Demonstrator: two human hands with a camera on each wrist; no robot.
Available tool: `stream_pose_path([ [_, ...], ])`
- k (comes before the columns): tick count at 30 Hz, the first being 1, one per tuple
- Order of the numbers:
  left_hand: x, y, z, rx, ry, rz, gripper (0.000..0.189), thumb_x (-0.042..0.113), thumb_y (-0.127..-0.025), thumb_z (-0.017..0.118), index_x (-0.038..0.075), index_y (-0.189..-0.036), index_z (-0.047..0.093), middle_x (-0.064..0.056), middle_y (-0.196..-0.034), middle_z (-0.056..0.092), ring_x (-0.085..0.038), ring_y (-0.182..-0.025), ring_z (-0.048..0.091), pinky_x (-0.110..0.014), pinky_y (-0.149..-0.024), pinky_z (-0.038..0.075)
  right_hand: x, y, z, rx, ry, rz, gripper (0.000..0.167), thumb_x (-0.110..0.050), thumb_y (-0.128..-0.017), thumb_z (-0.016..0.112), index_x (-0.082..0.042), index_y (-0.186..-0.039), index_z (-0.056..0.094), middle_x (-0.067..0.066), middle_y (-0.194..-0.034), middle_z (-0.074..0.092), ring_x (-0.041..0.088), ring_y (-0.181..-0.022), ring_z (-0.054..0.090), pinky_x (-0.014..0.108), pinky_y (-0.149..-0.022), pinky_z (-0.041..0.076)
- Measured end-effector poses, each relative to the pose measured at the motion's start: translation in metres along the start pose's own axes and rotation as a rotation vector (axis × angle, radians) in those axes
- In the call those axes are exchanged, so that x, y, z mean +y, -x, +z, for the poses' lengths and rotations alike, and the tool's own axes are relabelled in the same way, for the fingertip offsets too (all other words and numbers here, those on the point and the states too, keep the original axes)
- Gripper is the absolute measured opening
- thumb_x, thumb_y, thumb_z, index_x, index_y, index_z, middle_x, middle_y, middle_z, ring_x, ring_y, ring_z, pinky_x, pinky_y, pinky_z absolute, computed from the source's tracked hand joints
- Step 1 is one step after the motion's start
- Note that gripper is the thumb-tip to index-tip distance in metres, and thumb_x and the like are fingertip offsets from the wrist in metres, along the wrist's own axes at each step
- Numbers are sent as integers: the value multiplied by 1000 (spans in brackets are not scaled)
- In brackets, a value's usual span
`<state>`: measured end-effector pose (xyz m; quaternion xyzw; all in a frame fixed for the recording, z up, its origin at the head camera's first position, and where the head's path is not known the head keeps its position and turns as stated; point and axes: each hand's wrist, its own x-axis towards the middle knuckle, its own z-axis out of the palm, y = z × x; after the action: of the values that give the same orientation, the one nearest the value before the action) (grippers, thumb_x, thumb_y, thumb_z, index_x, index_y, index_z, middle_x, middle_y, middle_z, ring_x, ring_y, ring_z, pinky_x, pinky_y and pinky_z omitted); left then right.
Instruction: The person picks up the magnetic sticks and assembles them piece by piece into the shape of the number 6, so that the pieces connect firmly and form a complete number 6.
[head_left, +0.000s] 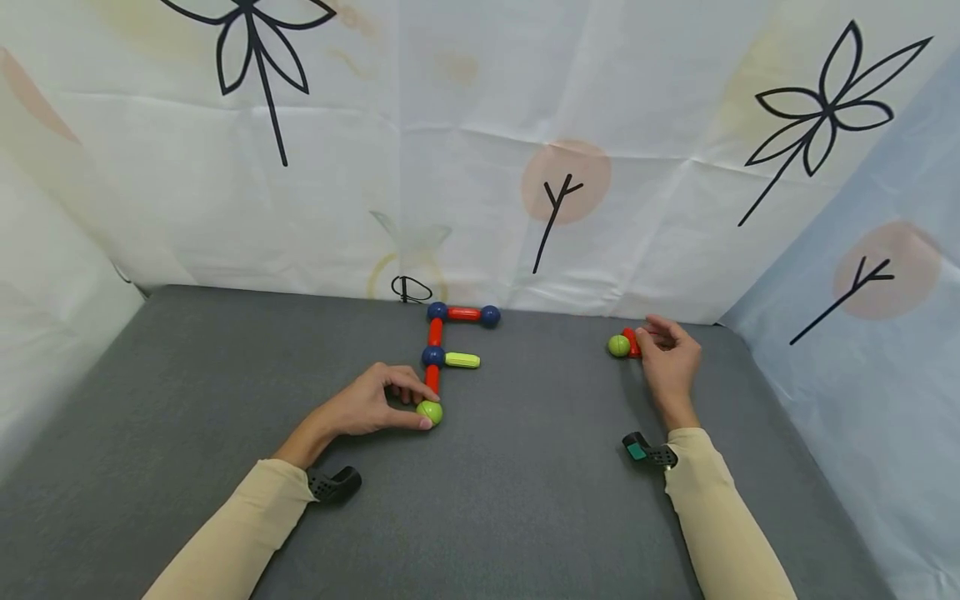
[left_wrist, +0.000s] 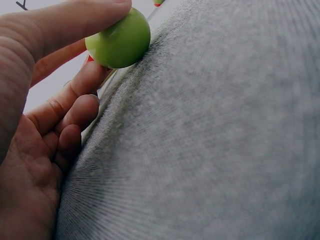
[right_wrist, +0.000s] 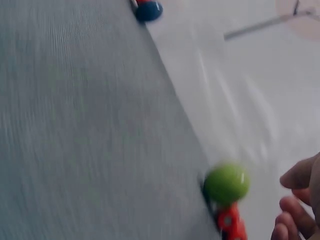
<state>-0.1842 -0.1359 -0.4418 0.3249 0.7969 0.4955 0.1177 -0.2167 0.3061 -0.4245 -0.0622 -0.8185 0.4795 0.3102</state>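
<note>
Left hand (head_left: 366, 403) pinches green ball (head_left: 431, 412), red rod (head_left: 432, 379) just beyond, pointing away; right hand (head_left: 672, 363) loose-fingered, red pieces (head_left: 632, 342) just left.

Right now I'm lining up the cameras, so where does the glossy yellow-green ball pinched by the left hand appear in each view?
Head: the glossy yellow-green ball is below and slightly left of centre.
Left wrist: near the top, left of centre.
Right wrist: not in it; a second yellow-green ball is.
Shared landmark: grey fabric tabletop.
</note>
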Motion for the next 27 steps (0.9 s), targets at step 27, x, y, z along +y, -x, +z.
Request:
stream_pose_path([
  [27,2,0,1,1,14,-10,30,24,-81,88,19,-109,80,3,-92,67,-18,-84,60,-30,-75,49,16,-11,-9,-154,396,213,34,-17,-96,69,5,-122,70,26,-109,69,38,-102,59,49,-92,40],
])
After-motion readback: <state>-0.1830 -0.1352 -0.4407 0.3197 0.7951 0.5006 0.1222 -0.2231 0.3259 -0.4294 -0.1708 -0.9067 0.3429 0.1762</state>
